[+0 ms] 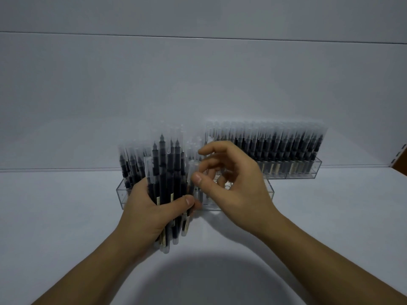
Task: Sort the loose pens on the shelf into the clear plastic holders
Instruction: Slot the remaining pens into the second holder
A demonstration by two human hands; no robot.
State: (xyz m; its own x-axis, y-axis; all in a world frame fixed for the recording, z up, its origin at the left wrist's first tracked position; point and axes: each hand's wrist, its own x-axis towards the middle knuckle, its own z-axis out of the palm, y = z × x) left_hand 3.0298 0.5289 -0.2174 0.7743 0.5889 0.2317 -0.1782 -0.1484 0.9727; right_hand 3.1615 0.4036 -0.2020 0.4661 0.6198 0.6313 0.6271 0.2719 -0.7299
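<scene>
Here, pens are fed one at a time into the near holder [270, 191], a clear plastic trough standing on the white shelf [66, 216]. The left hand [149, 209] is clenched round a bundle of pens [164, 172], held upright just in front of the near holder's left end, capped tips up. This probably keeps the stock turned the way it must stand in the slots, and close to them. The right hand [237, 186] hovers over the near holder's middle, fingers curled, with the thumb against a single pen [191, 172] at the bundle's right edge. Blur hides whether thumb and fingers have closed on that pen, so its grasp cannot be told. A few seated pens [130, 166] stand in the near holder's left end, behind the bundle. Its right part looks largely unfilled, though the hand covers much of it. Behind and to the right of the near holder stands the far holder [317, 170], packed with a full row of upright pens. By this showing one holder is done and the second is barely begun. The next move calls for drawing one pen free without loosening the rest.
</scene>
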